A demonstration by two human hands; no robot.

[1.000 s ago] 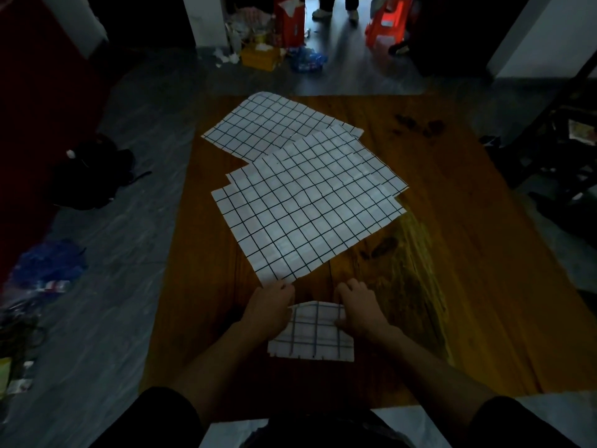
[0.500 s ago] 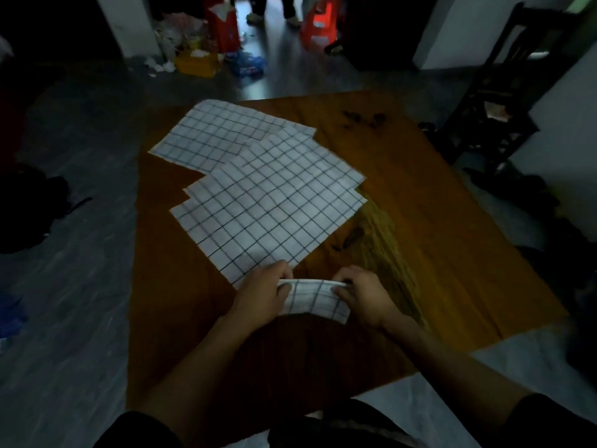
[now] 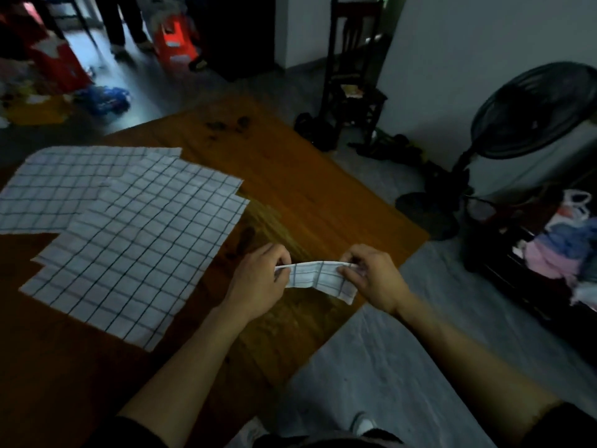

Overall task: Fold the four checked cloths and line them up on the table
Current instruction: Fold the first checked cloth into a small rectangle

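A small folded checked cloth hangs in the air above the table's near right corner. My left hand pinches its left end and my right hand pinches its right end. To the left, an overlapping pile of unfolded checked cloths lies flat on the brown wooden table. One more flat cloth of that pile sticks out at the far left. How many lie in the pile I cannot tell.
A dark wooden chair stands beyond the table's far right side. A black standing fan and a rack with clothes are at the right. Red stools and clutter lie on the floor at the back, where a person stands.
Both hands have lifted the folded cloth off the table and carried it right, towards the table's corner. My head has turned right, so the flat cloths now sit at the left.
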